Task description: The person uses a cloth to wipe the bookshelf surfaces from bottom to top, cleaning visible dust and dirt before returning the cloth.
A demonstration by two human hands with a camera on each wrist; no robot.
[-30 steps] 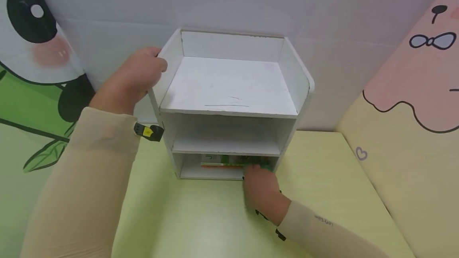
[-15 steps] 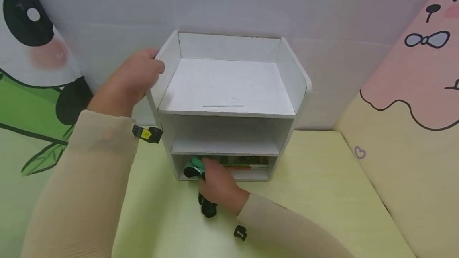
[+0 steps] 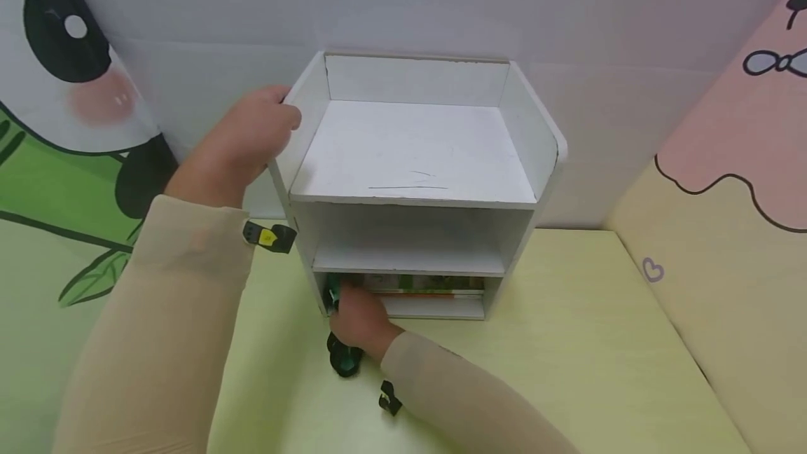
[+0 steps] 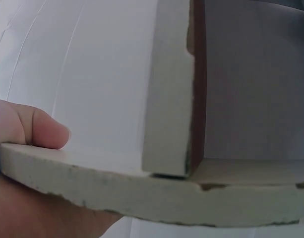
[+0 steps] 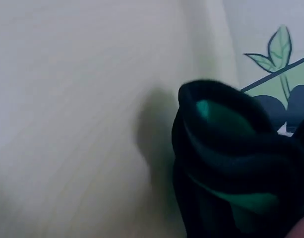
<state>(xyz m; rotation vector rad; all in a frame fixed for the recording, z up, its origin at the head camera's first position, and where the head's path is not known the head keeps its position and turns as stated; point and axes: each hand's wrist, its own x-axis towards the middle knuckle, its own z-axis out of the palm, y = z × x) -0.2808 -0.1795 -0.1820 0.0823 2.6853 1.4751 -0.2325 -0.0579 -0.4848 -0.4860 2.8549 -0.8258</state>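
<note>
plainly, right fingers (image 3: 343, 319) grip a green-black object (image 5: 231, 158), jutting both ways (left fingers (image 3: 290, 116) clasp a shelf (image 3: 410, 149)).

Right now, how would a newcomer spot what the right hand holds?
Find the white shelf unit, then its bottom compartment. At its left end, the right hand grips a black-and-green item. Dark loops set it apart from the flat books.

Black-green item (image 5: 231, 166) juts from the white shelf (image 3: 412, 149).
</note>
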